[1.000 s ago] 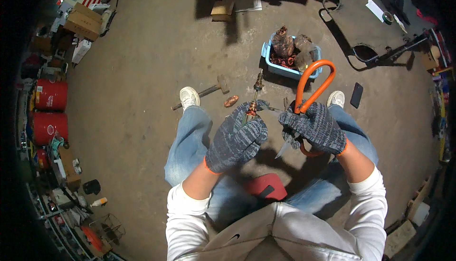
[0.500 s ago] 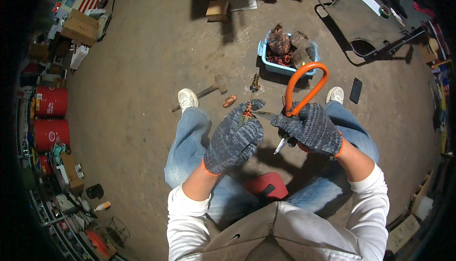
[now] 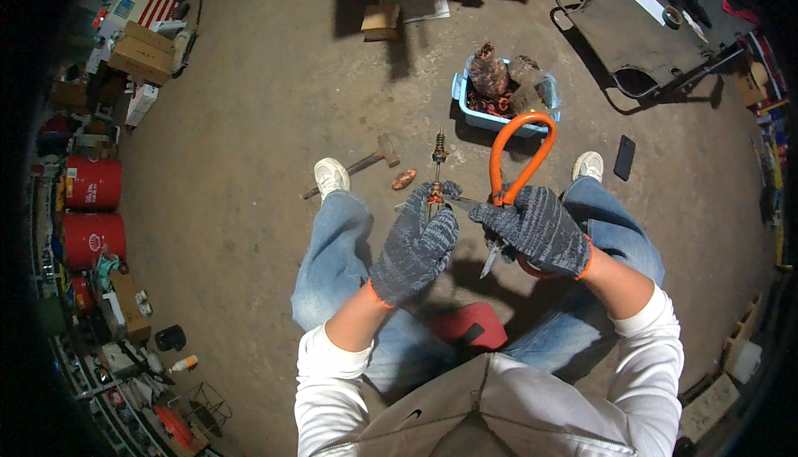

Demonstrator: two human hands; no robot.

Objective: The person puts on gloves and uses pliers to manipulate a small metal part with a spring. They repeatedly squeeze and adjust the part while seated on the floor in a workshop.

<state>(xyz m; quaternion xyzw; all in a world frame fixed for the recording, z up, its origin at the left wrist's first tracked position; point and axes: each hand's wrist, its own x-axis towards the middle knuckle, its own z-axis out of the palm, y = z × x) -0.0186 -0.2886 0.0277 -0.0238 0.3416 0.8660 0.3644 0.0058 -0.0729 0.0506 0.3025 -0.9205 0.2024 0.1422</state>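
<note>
Both my hands wear dark grey knitted gloves with orange cuffs. My left hand point(image 3: 418, 241) is closed around a small motor armature point(image 3: 436, 178), its shaft pointing up and away with a coil-like piece at the far end and copper windings near my fingers. My right hand point(image 3: 536, 228) grips scissors with large orange loop handles point(image 3: 522, 162); their blade reaches left to the copper by my left fingertips. A second silvery blade-like piece point(image 3: 490, 262) juts out below my right hand; what it belongs to is hidden. An oblong copper bundle point(image 3: 404, 178) lies on the floor beyond my left hand.
A hammer point(image 3: 357, 163) lies by my left shoe. Ahead stands a light-blue basket point(image 3: 499, 122) of copper scrap and bags. A phone point(image 3: 624, 158) and a folding cot point(image 3: 632, 33) are on the right. Red drums point(image 3: 93, 239) and boxes line the left side.
The orange handle has shifted slightly left and stands more upright. The armature has tilted a little more upright in my left hand, and the blade stays against its copper.
</note>
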